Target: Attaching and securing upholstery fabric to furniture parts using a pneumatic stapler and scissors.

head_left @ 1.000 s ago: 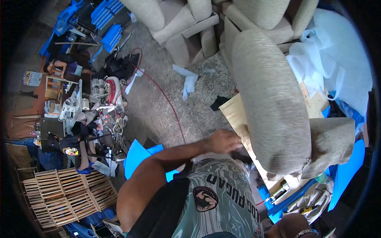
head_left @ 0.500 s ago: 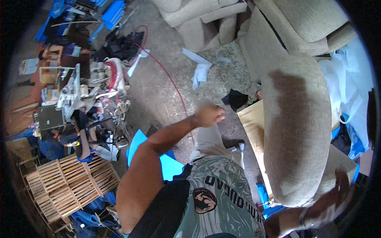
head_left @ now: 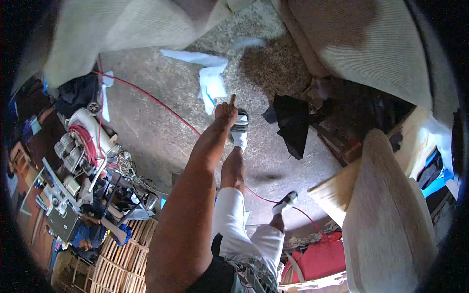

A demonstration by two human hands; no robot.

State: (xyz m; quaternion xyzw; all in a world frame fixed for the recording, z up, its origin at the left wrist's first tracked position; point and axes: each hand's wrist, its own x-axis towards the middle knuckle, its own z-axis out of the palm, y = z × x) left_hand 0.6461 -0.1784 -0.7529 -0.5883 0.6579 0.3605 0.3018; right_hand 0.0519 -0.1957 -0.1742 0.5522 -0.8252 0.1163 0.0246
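Out over the floor, above my forward sandalled foot [head_left: 239, 124], hangs my left hand [head_left: 226, 113]. One of its fingers sticks out while the others look loosely curled, and nothing shows in it. Beyond it lies a white strip of fabric [head_left: 212, 84]. A black piece of cloth [head_left: 293, 124] is on the floor to its right. My right hand is out of sight. At the lower right stands a long beige ribbed cushion [head_left: 388, 215], on the side where my right arm was. Whether my right hand touches it cannot be seen.
Beige sofa parts [head_left: 371, 44] fill the far right, and more upholstery [head_left: 132, 24] spans the far left. A red hose [head_left: 161, 103] crosses the floor. A compressor [head_left: 85, 141], cluttered tools and a bamboo rack [head_left: 124, 254] line the left. A tan panel [head_left: 337, 190] juts beside the cushion.
I have stepped forward, nearer the sofa parts and floor scraps. My left arm has swung forward and one finger has straightened. My right hand has left the view; the cushion appears lower and narrower.
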